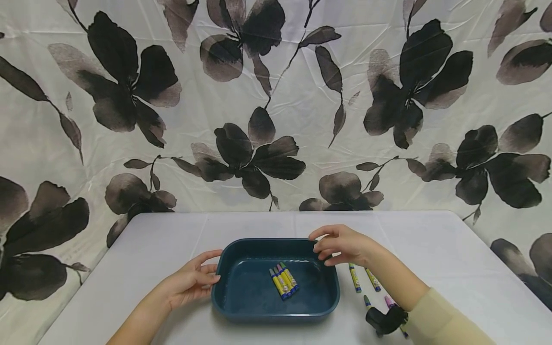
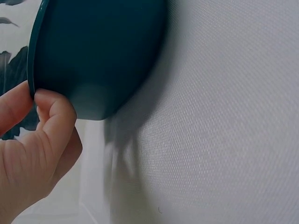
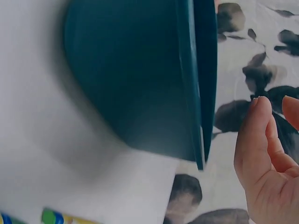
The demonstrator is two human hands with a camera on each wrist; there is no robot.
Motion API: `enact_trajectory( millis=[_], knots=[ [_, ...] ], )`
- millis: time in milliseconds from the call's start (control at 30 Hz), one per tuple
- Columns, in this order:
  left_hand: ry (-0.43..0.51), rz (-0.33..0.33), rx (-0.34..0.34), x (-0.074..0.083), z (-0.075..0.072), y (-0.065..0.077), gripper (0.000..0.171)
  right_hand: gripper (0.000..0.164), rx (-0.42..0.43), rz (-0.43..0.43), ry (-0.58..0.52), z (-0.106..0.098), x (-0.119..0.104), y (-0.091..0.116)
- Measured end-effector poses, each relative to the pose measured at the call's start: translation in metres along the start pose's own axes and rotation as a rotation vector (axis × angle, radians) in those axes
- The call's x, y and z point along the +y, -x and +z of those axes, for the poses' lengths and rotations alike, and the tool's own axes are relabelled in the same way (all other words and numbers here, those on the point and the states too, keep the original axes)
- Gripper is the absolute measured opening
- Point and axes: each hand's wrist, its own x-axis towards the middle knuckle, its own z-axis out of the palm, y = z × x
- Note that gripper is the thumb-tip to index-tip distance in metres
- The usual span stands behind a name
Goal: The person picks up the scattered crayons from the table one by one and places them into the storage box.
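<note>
The left hand (image 1: 191, 279) is pinching the stiff-looking tray (image 1: 246, 293) by its rim; the right hand (image 1: 345, 245) is hovering empty, loosely curved; the crayons (image 1: 287, 281) are looking brittle, best pinched mid-barrel.

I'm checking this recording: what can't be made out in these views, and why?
- Head: lower end of a green-tipped crayon, covered by the black wrist camera.
- Head: lettering on the four crayons in the blue dish, too small.
- Left wrist: the dish's inside, hidden by its wall.
- Right wrist: a yellow crayon, blurred, cut by the bottom edge.
- Right wrist: part of the right hand, cut by the right edge.
</note>
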Motion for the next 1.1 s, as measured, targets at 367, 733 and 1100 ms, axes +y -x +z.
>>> enact_trajectory(
  millis=[367, 733, 1100],
  knots=[
    [-0.012, 0.006, -0.020, -0.002, -0.002, -0.002, 0.071, 0.036, 0.014, -0.026, 0.013, -0.024, 0.000, 0.020],
    [-0.012, 0.012, -0.010, -0.003, -0.002, -0.002, 0.072, 0.027, 0.024, -0.044, -0.015, -0.051, 0.000, 0.038],
    [-0.020, 0.020, 0.010, -0.006, -0.001, 0.000, 0.074, 0.022, 0.046, -0.016, 0.005, -0.083, 0.015, 0.059]
  ],
)
